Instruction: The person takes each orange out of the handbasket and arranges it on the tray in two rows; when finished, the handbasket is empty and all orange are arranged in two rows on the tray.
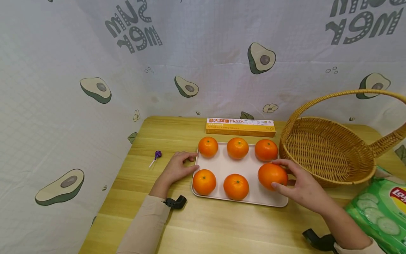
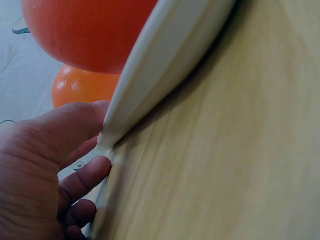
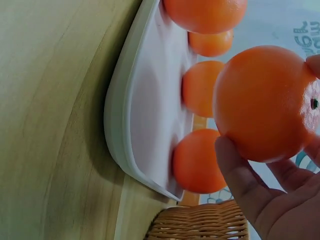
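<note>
My right hand (image 1: 306,187) grips an orange (image 1: 272,176) between thumb and fingers, over the right front part of a pale tray (image 1: 236,167). In the right wrist view this held orange (image 3: 265,105) is raised off the tray, its green stem spot facing the fingers. At the tray's left edge, my left hand (image 1: 177,170) rests its thumb and fingertips against the rim. Three oranges stand along the tray's back, among them the back right orange (image 1: 266,150). Two more sit in front, the left orange (image 1: 204,182) and the middle orange (image 1: 236,187).
A wicker basket (image 1: 326,151) with a tall handle stands right of the tray. Behind the tray lies a pasta box (image 1: 240,127). A green chip bag (image 1: 377,208) is at the right front, and a purple lollipop (image 1: 157,154) lies to the left.
</note>
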